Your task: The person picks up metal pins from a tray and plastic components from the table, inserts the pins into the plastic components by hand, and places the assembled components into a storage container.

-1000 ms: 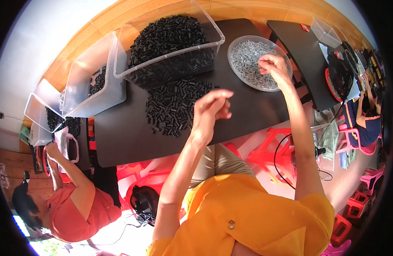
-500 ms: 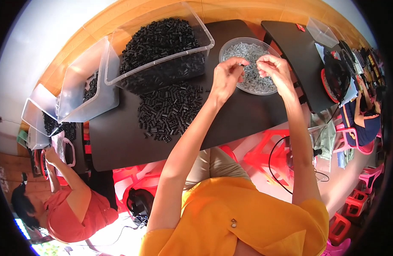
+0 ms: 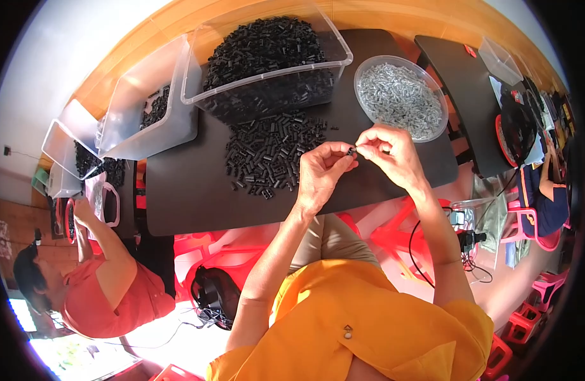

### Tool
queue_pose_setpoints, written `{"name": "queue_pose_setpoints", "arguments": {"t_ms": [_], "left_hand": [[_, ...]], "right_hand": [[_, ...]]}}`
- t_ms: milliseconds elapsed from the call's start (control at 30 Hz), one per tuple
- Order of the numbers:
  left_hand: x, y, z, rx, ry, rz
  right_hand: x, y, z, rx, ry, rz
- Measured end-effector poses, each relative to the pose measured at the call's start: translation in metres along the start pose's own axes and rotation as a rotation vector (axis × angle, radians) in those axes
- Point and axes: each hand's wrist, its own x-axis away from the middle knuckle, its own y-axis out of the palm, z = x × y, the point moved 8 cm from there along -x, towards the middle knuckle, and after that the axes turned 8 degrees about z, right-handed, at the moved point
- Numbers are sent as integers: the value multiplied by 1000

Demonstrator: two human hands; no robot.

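Note:
Above the front part of the dark table [image 3: 190, 203], my two hands meet at their fingertips. My left hand [image 3: 321, 178] pinches a small black cylindrical part [image 3: 351, 151] between thumb and fingers. Touching or almost touching its end, my right hand [image 3: 394, 155] is closed in a pinch; whatever it holds is too small to make out. Left of my hands lies a loose pile of short black parts [image 3: 270, 152]. Beyond my right hand stands a round clear tub [image 3: 357, 98] full of small silvery pieces [image 3: 400, 95].
A large clear bin [image 3: 267, 80] heaped with black parts stands behind the pile. Another clear bin [image 3: 130, 143] is to its left. At far left a person in red [image 3: 117, 286] works. A second dark table [image 3: 457, 76] is at right, with red stools [image 3: 400, 238] below.
Both hands have come back from over the tub toward me and closed together at the black part. The view has shifted, so the table things appear farther right.

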Motion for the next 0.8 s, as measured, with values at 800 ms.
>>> {"name": "queue_pose_setpoints", "arguments": {"t_ms": [800], "left_hand": [[51, -52, -24, -295, 109, 162]], "right_hand": [[-9, 32, 21, 312, -137, 144]]}}
